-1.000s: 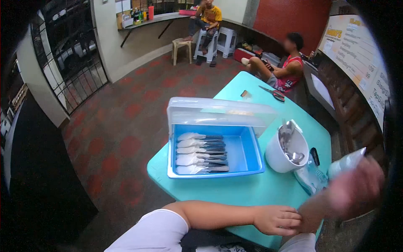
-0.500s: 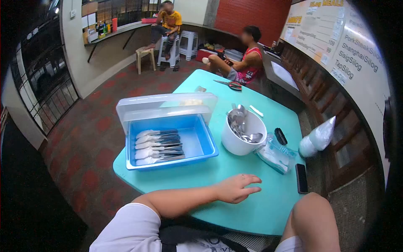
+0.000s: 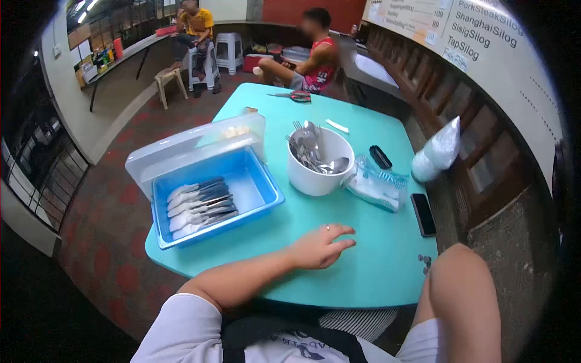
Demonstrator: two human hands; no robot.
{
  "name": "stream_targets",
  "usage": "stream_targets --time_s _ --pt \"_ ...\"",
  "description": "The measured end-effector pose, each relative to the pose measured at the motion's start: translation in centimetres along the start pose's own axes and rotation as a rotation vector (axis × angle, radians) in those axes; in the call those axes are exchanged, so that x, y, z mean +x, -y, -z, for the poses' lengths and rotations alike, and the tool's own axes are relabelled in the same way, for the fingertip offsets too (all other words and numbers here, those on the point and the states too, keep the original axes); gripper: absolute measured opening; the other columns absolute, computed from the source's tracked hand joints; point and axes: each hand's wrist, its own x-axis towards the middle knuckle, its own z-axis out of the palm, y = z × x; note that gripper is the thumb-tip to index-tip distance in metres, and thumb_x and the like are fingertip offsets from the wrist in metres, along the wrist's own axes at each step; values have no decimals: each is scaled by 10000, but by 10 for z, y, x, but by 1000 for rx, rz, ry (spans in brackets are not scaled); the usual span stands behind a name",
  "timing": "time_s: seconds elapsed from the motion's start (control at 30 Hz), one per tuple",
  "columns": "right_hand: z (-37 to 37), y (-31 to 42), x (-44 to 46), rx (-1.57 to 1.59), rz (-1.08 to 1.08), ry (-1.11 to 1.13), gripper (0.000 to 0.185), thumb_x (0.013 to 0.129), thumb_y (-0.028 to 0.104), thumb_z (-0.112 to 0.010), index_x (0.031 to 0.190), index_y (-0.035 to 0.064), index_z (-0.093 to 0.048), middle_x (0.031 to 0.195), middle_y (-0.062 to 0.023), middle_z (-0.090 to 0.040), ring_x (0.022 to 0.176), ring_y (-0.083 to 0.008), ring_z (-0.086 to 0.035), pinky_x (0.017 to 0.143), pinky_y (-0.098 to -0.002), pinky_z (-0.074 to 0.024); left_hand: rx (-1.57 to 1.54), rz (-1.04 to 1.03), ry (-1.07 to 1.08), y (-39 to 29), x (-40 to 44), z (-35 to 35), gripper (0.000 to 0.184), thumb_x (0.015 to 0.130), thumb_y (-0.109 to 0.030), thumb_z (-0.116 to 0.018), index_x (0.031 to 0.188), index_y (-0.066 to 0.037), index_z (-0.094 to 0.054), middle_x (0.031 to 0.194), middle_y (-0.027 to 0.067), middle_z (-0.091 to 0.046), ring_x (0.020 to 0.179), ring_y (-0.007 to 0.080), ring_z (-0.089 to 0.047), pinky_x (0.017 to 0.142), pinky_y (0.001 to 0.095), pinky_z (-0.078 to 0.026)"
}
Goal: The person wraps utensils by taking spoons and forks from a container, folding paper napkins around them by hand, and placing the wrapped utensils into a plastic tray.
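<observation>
My left hand (image 3: 322, 247) is at the front of the turquoise table (image 3: 339, 278), palm down, with a ring on one finger. Its thumb and forefinger are apart and hold nothing. Above it stands a white bucket (image 3: 315, 181) full of spoons (image 3: 334, 166) and forks. To the left is a blue plastic bin (image 3: 248, 215) with a row of cutlery wrapped in white tissue (image 3: 200, 206); its clear lid (image 3: 175, 148) leans along the back. A tissue pack (image 3: 380, 189) lies right of the bucket. My right arm (image 3: 463, 296) is bent at the right; its hand is out of view.
A phone (image 3: 423, 215), a black clip-like object (image 3: 380, 157) and a roll of clear plastic bags (image 3: 437, 152) line the right side. Coins (image 3: 425, 262) lie by my right arm. Scissors (image 3: 299, 96) and a white strip (image 3: 337, 126) are farther back. Two people sit beyond.
The view has tilted down and turned right, so the table's contents appear shifted left and up. Coins at the table's right edge now show. My left hand keeps much the same pose.
</observation>
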Motion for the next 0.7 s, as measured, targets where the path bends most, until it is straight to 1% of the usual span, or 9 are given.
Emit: stream_targets --time_s 0.17,0.27,0.37,0.47,0.57,0.63,0.7 --pt "10 2 -1 -38 -6 -7 272 930 132 -419 1168 27 -499 1138 -74 -539 1063 -155 -514 930 -304 -408 -27 32 56 1 -1 4 386 744 4 -586 1123 -69 -561 1170 183 -547 946 341 -591 764 414 -496" --pt "13 4 -2 -59 0 9 285 944 145 -400 1188 26 -487 1161 -73 -532 1083 -153 -507 948 -305 -403 -27 49 81 1 -2 2 391 743 -2 -581 1129 -44 -538 1185 191 -523 981 349 -568 808 421 -479" --pt "16 5 -2 -78 -5 23 297 959 158 -380 1208 25 -475 1185 -72 -526 1103 -150 -501 965 -306 -398 -24 76 65 2 -3 1 372 744 5 -585 1108 -72 -564 1157 162 -551 951 334 -592 765 407 -497" --pt "22 5 -5 -91 -10 15 311 973 171 -361 1228 25 -463 1208 -71 -520 1122 -147 -494 982 -306 -392 -27 118 102 -1 -3 5 359 746 2 -589 1097 -72 -570 1148 155 -555 947 329 -594 766 398 -498" --pt "29 6 -3 -113 -17 10 324 988 184 -342 1248 24 -450 1232 -70 -513 1142 -145 -488 1000 -307 -387 -40 106 87 0 -2 5 351 744 1 -595 1087 -69 -576 1138 147 -559 933 324 -594 759 395 -497" --pt "35 6 -4 -132 -23 17 333 998 193 -329 1262 23 -442 1248 -70 -509 1155 -143 -484 1012 -307 -383 -36 135 93 1 -2 6 349 738 6 -594 1079 -64 -577 1126 145 -564 925 320 -595 754 398 -495" --pt "42 7 -9 -155 -58 4 343 1007 201 -316 1275 23 -434 1263 -69 -505 1169 -141 -479 1023 -308 -380 -51 148 110 4 -1 5 336 737 8 -589 1066 -58 -574 1107 150 -566 908 323 -596 743 405 -493"
